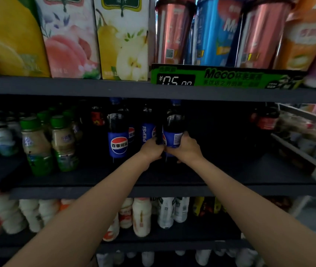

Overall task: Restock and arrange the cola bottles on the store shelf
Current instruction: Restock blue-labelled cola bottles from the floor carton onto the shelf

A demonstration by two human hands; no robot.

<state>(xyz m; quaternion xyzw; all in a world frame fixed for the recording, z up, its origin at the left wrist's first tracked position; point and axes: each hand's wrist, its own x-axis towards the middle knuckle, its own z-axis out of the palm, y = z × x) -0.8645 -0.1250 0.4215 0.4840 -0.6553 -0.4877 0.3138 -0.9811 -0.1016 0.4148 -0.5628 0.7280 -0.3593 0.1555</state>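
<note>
Head view: both my hands, left hand (152, 149) and right hand (184, 146), clasp cola bottle (173, 130) low on its label; full, heavy, slick plastic

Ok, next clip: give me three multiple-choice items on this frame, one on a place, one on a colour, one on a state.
1. The cola bottle being handled is on which shelf?
A top
B middle
C bottom

2. Its label colour?
A blue
B green
C yellow

3. The right hand is:
A hanging idle
B gripping the bottle
C flat on the shelf board

Key:
1 B, it stands on the middle shelf, under the juice cartons.
2 A, the label is blue.
3 B, its fingers curl round the bottle; the left hand is at the bottle too.
</note>
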